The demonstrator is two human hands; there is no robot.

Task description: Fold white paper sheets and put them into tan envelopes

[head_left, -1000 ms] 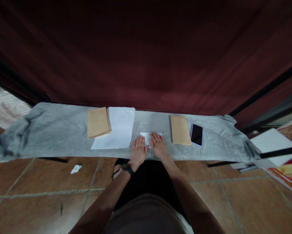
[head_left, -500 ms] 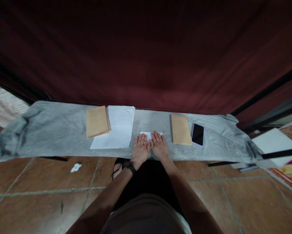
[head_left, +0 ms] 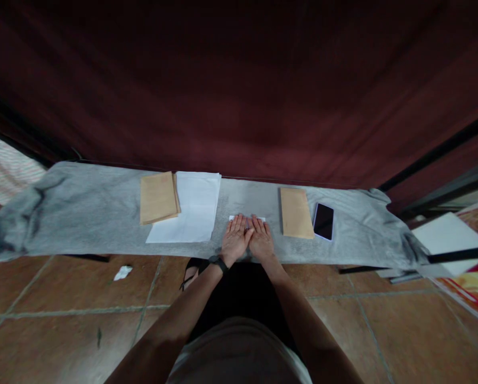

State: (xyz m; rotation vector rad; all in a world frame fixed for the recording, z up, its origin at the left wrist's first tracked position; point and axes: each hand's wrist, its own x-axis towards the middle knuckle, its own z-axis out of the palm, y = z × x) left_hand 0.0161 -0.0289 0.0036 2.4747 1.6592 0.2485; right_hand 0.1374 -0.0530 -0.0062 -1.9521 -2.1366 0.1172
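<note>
Grey cloth [head_left: 95,213] covers narrow surface, dark red backdrop [head_left: 239,117] behind. White paper piece [head_left: 263,219] lies on cloth, mostly under both palms. Left hand [head_left: 234,240] has slid inward, now beside right hand [head_left: 261,242], covering more paper. Fingers of both straight, flat, gripping nothing. Likely pressing or smoothing paper. Brown envelope [head_left: 297,213] lies right, apart.

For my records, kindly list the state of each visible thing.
Small white paper: mostly covered
Left hand: open, on it
Right hand: open, on it
White sheets: stacked, partly covered
Left brown envelopes: overlapping, flat
Right brown envelope: flat, uncovered
Smartphone: face up, screen dark
Grey cloth: wrinkled at ends
White scrap: crumpled
</note>
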